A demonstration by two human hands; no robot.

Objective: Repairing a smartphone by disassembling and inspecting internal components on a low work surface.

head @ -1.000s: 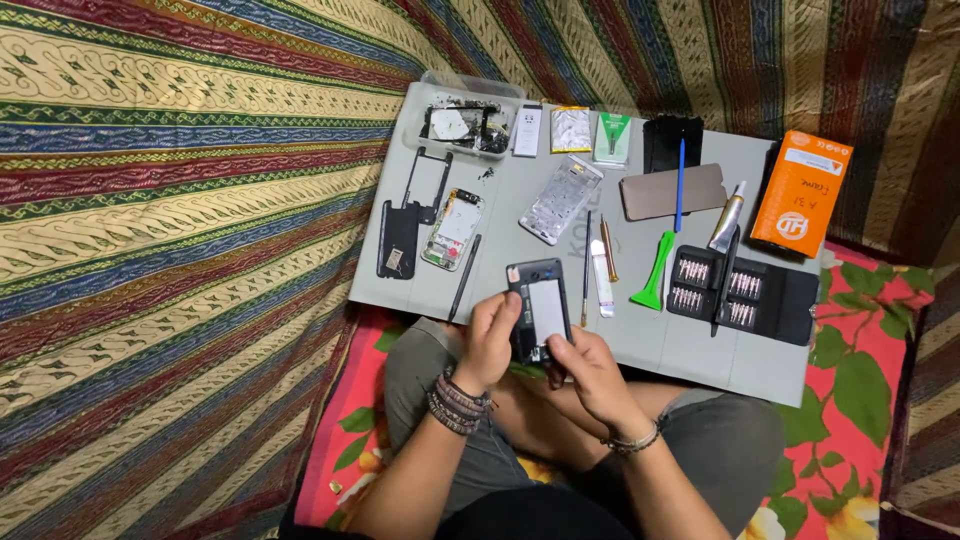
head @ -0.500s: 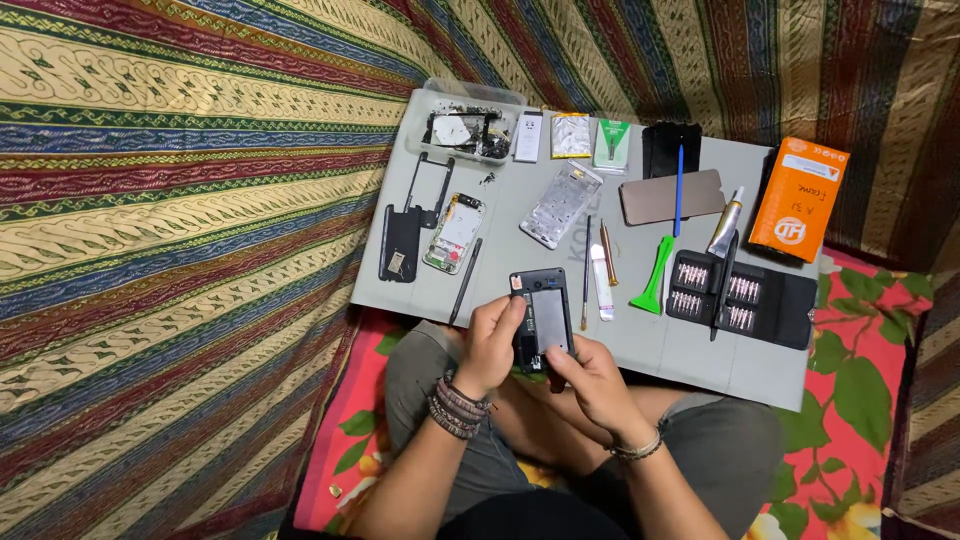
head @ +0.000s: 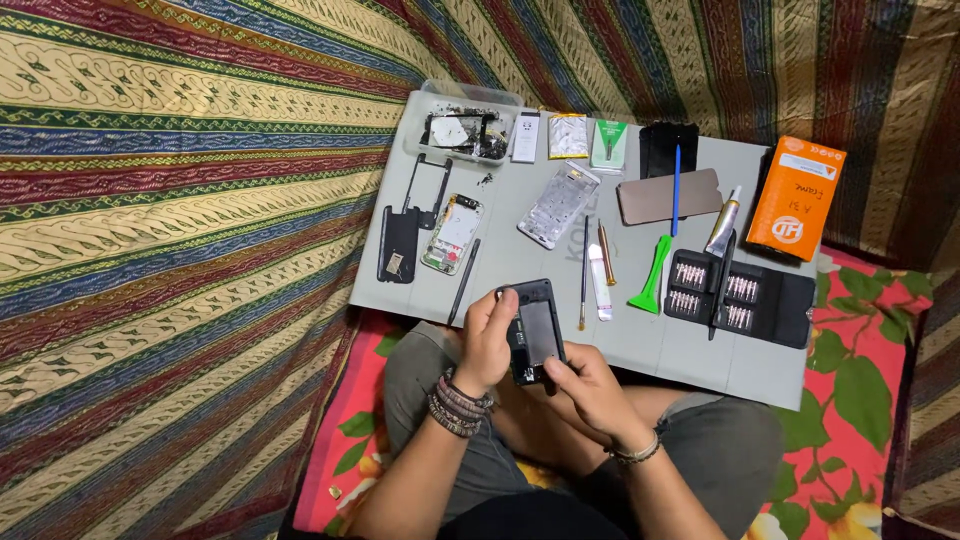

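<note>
Both my hands hold an opened black phone body (head: 533, 328) over the near edge of a grey work mat (head: 520, 255). My left hand (head: 487, 338) grips its left side, thumb on the frame. My right hand (head: 588, 385) holds the lower right corner from below. The phone's inner face, with a dark rectangular part in it, points up. Just beyond it on the mat lie a thin metal tool (head: 583, 280), a white tube-like tool (head: 598, 285) and a black stylus-like tool (head: 463, 280).
On the mat: a clear tray of parts (head: 463, 133), a black frame piece (head: 402, 240), a circuit board part (head: 453, 233), a clear phone case (head: 557, 205), a green pry tool (head: 655, 272), an open screwdriver bit case (head: 740, 295), an orange box (head: 795, 198). Striped cloth surrounds it.
The pale rectangular part seen on the phone a second ago now shows dark. My hands have shifted only slightly around the phone.
</note>
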